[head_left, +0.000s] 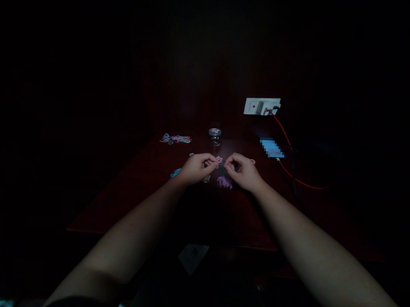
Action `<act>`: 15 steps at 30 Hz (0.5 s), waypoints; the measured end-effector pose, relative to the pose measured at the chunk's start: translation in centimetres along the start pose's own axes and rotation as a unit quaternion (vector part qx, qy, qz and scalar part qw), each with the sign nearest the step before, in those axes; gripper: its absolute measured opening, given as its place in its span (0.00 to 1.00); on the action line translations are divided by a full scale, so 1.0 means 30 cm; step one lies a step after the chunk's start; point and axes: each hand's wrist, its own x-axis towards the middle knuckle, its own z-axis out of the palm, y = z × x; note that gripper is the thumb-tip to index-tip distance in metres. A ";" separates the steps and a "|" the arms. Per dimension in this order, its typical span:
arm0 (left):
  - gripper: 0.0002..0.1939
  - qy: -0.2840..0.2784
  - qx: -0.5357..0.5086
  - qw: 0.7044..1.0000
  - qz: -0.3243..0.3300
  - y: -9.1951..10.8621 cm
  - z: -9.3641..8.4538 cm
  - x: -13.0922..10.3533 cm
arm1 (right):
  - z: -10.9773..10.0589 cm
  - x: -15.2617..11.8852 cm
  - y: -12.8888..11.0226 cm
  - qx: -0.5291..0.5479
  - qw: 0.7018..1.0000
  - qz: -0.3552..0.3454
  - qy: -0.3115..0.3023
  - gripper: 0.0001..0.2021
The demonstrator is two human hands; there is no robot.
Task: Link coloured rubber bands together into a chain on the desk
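Above a dark red table (pixel 120 199), my left hand (pixel 200 168) is closed in a pinch, its fingertips beside small pink bands (pixel 219 159). My right hand (pixel 241 170) is pinched closed just to the right, a narrow gap between the two hands. Whatever either one grips is too small to make out. Below the gap lies a purple pile of bands (pixel 224 182). An olive bunch (pixel 207 178) sits under my left fingers, and blue bands (pixel 175 172) lie by my left wrist. A pinkish-orange piece (pixel 252 161) shows behind my right hand.
A mixed pile of coloured bands (pixel 176 139) lies at the back left. Behind my hands stands a small clear round container (pixel 214 135). At the right are a blurred-out phone (pixel 272 148), a red cable (pixel 303 184) and a white wall socket (pixel 262 106).
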 end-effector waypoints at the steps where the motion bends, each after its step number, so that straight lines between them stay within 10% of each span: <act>1: 0.10 -0.011 0.014 1.000 0.004 -0.002 -0.011 0.001 | 0.000 0.000 0.001 0.001 1.000 0.000 -0.001 0.03; 15: 0.13 -0.229 0.199 0.953 -0.009 -0.069 -0.177 0.011 | 0.002 -0.003 0.016 -0.037 0.999 0.023 0.010 0.05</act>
